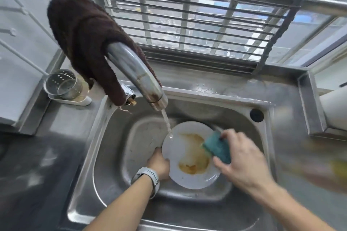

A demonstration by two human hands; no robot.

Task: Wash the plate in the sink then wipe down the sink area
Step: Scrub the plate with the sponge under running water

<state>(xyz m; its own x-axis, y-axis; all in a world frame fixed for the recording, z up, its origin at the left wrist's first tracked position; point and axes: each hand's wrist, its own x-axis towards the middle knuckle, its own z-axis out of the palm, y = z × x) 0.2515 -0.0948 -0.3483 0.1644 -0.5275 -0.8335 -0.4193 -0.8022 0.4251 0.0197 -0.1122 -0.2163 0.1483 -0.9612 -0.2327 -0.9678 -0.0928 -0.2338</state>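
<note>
Scrubbing step: washing is under way, with the plate (189,155) being held tilted inside the sink (244,114), over the basin floor.
Left hand: the left hand (159,165) is gripping the plate's left rim, thumb lying on the upper face and the other fingers curled out of sight beneath it; a white watch (148,176) is sitting on that wrist.
Right hand: the right hand (242,157) is pinching a green sponge (217,148) between thumb and curled fingers, pressing its lower edge against the right side of the plate.
Water: a thin stream is running from the tap (139,78) and landing on the plate's upper left rim, well apart from the sponge.
Dirt: an orange-brown stain (193,157) is covering the plate's middle, thickest at the lower part, so I judge the scrubbing to be only beginning.
Next move: the sponge is needing to sweep left and down across the stain, probably in firm circles, while the left hand is keeping the plate steady and turning it so the stream is reaching the soiled middle.
After that: rinsing both faces, setting the plate aside, then wiping the sink's rim and the surface (234,88) around it, where droplets are sitting.
Nearby: a brown cloth (82,39) is hanging over the tap's neck, looking handy for the wiping; a perforated metal cup (62,84) is standing at the back left corner.
</note>
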